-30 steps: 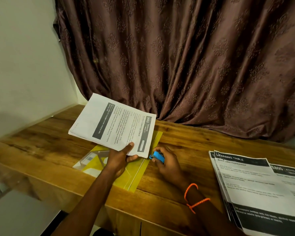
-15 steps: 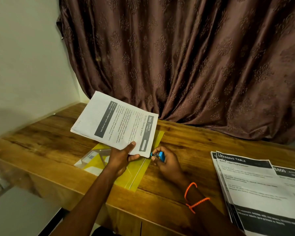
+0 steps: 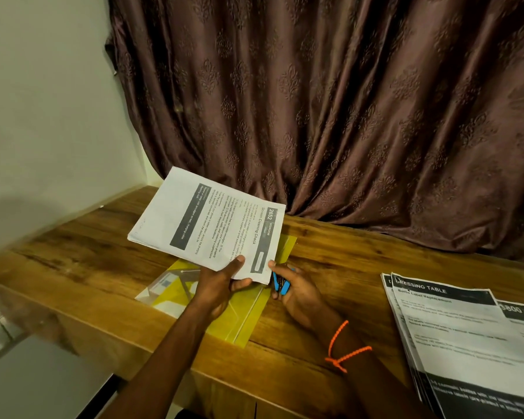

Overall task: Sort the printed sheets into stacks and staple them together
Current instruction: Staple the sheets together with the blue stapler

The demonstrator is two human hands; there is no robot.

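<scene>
Fingers of my left hand (image 3: 221, 285) pinch the near edge of the held stack of sheets (image 3: 212, 225), thumb on top, the rest beneath, so the pages stay squared and lifted off the table (image 3: 73, 261). Right hand (image 3: 297, 293) curls around the small blue stapler (image 3: 282, 285), its mouth set just at the stack's near right corner, which I judge to be the binding corner (whether the paper already sits inside the mouth, I cannot tell). Stack tilts up and away toward the curtain (image 3: 345, 116). Beneath both hands lies a yellow plastic folder (image 3: 245, 322), flat. At far right, well apart, a second pile of printed sheets (image 3: 466, 337) waits on the table. Nothing blocks the corner; an orange wrist cord (image 3: 342, 349) hangs clear.
</scene>
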